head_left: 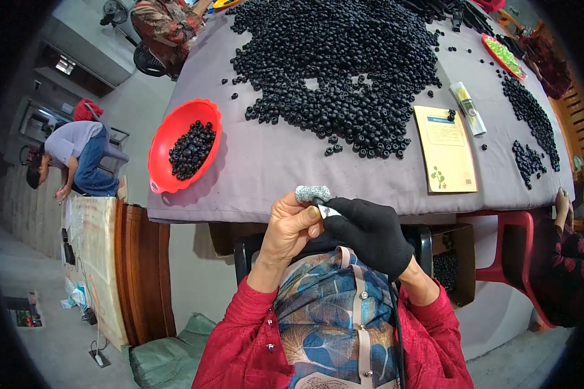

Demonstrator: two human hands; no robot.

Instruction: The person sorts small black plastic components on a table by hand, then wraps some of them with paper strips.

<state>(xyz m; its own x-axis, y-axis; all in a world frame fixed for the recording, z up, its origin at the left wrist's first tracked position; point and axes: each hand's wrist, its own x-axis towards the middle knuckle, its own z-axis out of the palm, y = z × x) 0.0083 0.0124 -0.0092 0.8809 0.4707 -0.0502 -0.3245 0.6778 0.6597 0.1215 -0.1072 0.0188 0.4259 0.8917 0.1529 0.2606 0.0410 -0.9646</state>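
Observation:
My left hand is bare, with a grey speckled wrap around one finger, its thumb and fingers pinched together. Against it presses my right hand, in a black knitted glove with a white patterned wrap near a fingertip. The fingertips of both hands meet just off the table's near edge. Something small and dark shows between them, but I cannot make out what it is. Beyond my hands, a large heap of small black beads, many with a hole, spreads over the grey cloth of the table.
A red plastic basin holding black beads stands at the left. To the right lie a yellow notebook, a clear-wrapped tube and smaller bead piles. A red stool stands below the table's right side. Other people sit or bend around.

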